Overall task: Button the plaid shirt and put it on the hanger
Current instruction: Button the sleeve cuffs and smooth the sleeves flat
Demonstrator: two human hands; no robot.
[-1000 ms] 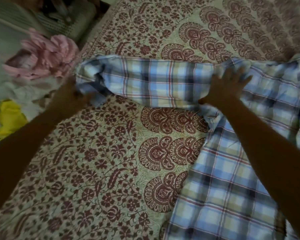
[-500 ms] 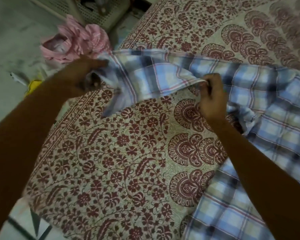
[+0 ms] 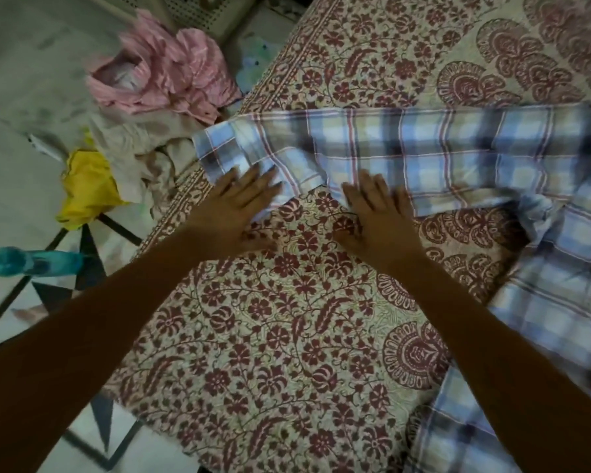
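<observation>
Both left hand (image 3: 236,204) and right hand (image 3: 377,216) flat, fingers straight, on plaid shirt (image 3: 440,145) — blurred, cut off.

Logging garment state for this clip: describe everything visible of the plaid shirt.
The plaid shirt is light woven cloth, checked blue, white and pale yellow with thin red lines. It lies on the printed bedspread: one sleeve stretched flat leftward, cuff at the bed's edge, the body rumpled at the right. The left hand rests flat on the cuff end, the right hand on the sleeve's lower edge. Buttons cannot be made out.
</observation>
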